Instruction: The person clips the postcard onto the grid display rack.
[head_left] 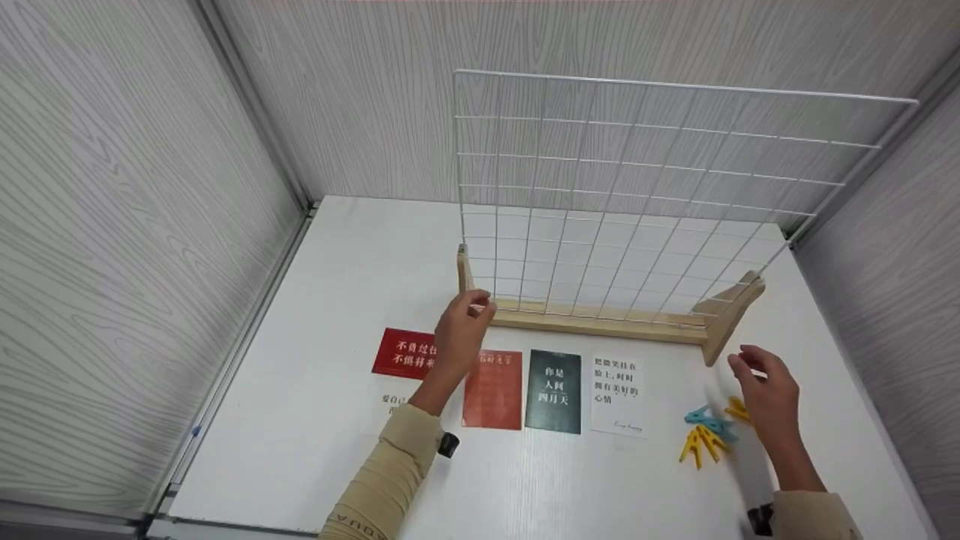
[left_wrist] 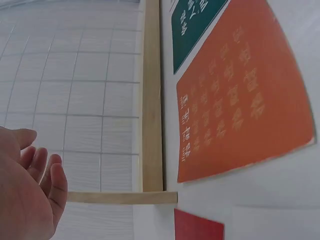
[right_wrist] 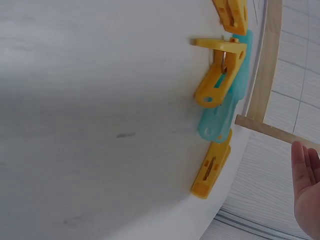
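A white wire grid (head_left: 686, 87) stands upright, leaning back, in a wooden stand (head_left: 592, 325). My left hand (head_left: 459, 334) hovers by the stand's left foot, its fingers loosely bent and nothing between them. Over on the other side, my right hand (head_left: 772, 391) is in the air beside the right foot, also holding nothing, with fingers relaxed. Below that hand lie several yellow clothespins (right_wrist: 212, 170) and blue clothespins (right_wrist: 215, 120) in a small heap. An orange-red card (left_wrist: 240, 95) is flat on the table, close to the left hand.
Beside the orange-red card lie a dark green card (head_left: 553, 412) and a white card (head_left: 619, 416) with black writing. A red card (head_left: 397, 352) and another white card (head_left: 390, 412) are partly behind the left arm. Grey wood-grain panels (head_left: 375, 97) enclose the white table (head_left: 300, 420).
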